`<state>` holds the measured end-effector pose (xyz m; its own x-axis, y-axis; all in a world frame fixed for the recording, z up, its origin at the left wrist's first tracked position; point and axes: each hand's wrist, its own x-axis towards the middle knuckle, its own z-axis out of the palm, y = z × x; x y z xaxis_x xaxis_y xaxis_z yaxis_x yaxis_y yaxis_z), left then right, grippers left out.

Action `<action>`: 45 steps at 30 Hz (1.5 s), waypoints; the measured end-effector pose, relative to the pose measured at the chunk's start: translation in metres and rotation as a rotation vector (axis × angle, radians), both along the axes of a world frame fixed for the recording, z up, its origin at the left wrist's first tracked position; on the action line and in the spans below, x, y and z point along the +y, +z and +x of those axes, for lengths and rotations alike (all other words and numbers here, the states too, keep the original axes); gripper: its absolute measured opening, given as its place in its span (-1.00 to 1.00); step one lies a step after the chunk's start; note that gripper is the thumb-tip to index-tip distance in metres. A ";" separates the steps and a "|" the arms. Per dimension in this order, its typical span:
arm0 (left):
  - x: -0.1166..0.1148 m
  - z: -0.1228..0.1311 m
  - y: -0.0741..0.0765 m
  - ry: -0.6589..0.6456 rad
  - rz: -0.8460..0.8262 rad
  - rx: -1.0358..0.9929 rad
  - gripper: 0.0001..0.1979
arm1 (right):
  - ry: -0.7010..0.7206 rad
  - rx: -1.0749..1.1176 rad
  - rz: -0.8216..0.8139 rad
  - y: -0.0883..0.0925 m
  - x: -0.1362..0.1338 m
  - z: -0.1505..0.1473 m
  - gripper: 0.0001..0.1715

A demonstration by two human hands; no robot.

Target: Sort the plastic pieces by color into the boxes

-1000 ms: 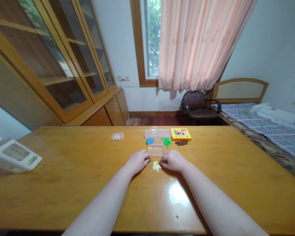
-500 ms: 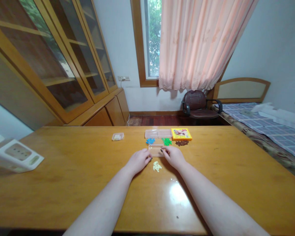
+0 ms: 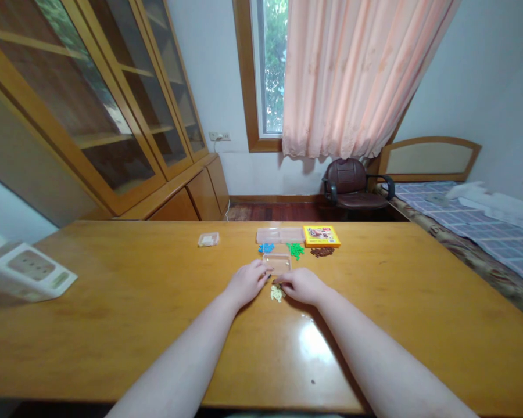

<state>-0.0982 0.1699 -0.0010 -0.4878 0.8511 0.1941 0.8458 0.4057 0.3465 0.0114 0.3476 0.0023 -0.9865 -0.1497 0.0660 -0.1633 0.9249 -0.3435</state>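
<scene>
A small clear plastic box (image 3: 279, 265) lies in the middle of the table, with a few tiny pale pieces inside it. At its near left corner, my left hand (image 3: 247, 283) has its fingers closed over the rim. Just in front of the box is a small pile of cream-coloured plastic pieces (image 3: 277, 294). My right hand (image 3: 303, 285) reaches its pinched fingertips to the upper edge of this pile; whatever is between them is too small to make out.
Behind the box lie blue pieces (image 3: 266, 248), green pieces (image 3: 296, 250) and brown pieces (image 3: 322, 252). Further back are a long clear tray (image 3: 279, 235) and a yellow box (image 3: 322, 236). A small clear container (image 3: 208, 240) and a white-framed container (image 3: 32, 270) stand left on the table (image 3: 157, 325).
My right hand has moved from the right side of the clear box down toward me, to the cream pile. A pale piece now shows at the box's right side. My left hand stays at the box.
</scene>
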 end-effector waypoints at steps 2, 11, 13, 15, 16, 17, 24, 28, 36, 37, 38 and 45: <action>-0.003 0.003 0.003 -0.085 -0.036 -0.001 -0.78 | 0.020 -0.018 0.035 0.001 0.000 0.001 -0.65; -0.003 0.006 0.007 -0.159 -0.135 -0.050 -0.84 | -0.002 -0.007 0.078 0.000 0.005 0.000 -0.71; -0.003 0.006 0.006 -0.149 -0.138 -0.056 -0.84 | -0.006 0.003 0.089 -0.002 0.005 -0.001 -0.71; -0.003 0.005 0.005 -0.140 -0.140 -0.057 -0.85 | -0.012 0.018 0.101 -0.003 0.005 -0.002 -0.72; -0.003 0.005 0.004 -0.134 -0.140 -0.056 -0.86 | -0.013 0.024 0.101 -0.004 0.005 -0.002 -0.73; -0.003 0.004 0.004 -0.128 -0.140 -0.055 -0.87 | -0.014 0.032 0.095 -0.004 0.005 -0.002 -0.74; -0.003 0.004 0.003 -0.139 -0.122 -0.053 -0.88 | -0.258 0.181 -0.030 -0.008 0.009 -0.004 -0.75; -0.002 0.003 0.003 -0.139 -0.087 -0.043 -0.85 | -0.366 0.162 -0.061 -0.008 0.012 -0.005 -0.69; 0.005 -0.007 -0.003 0.107 0.105 -0.020 -0.83 | -0.116 0.073 -0.037 -0.004 0.005 -0.002 -0.70; 0.005 -0.008 -0.005 0.119 0.109 -0.028 -0.84 | -0.085 0.051 -0.033 -0.004 0.004 -0.002 -0.69; 0.005 -0.009 -0.006 0.122 0.111 -0.035 -0.84 | -0.059 0.029 -0.028 -0.003 0.002 -0.002 -0.67; 0.006 -0.013 -0.013 0.122 0.122 -0.054 -0.81 | -0.004 -0.055 0.046 -0.002 0.001 -0.002 -0.63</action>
